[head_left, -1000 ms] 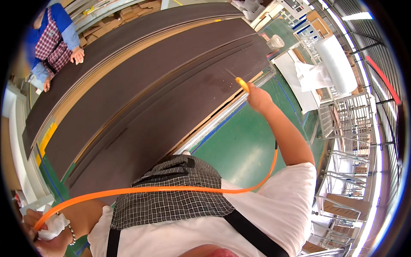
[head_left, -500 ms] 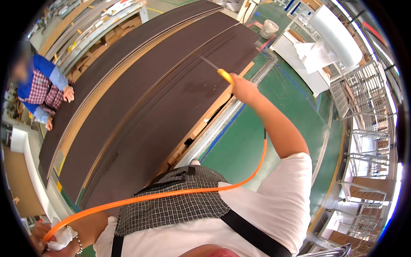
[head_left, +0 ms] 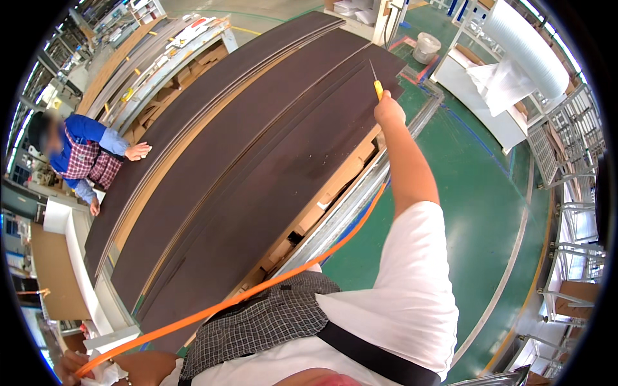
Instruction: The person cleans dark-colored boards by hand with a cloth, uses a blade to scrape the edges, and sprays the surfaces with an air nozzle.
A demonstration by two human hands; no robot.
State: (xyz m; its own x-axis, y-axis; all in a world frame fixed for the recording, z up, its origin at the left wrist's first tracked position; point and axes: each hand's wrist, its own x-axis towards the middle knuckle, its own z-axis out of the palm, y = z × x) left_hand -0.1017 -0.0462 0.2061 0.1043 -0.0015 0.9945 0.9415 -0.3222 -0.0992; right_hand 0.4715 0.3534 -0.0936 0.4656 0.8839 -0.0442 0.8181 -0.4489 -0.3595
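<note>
Beside the dark boards (head_left: 257, 161), orange hose (head_left: 270, 283).

Matt dark-brown boards (head_left: 257, 148) — smooth, wood-like, glossy orange plastic hose (head_left: 270, 283), yellow plastic-handled tool (head_left: 378, 89) with thin metal tip, shiny green floor (head_left: 496, 193).

Bright, even light; sharp centre, fisheye-bent edges.

Ahead and left of your right hand (head_left: 389, 110), the dark boards (head_left: 257, 161) lie flat and bare. An orange hose (head_left: 257, 291) crosses between your hands; a co-worker's hand (head_left: 137, 152) rests on the far-left edge.
</note>
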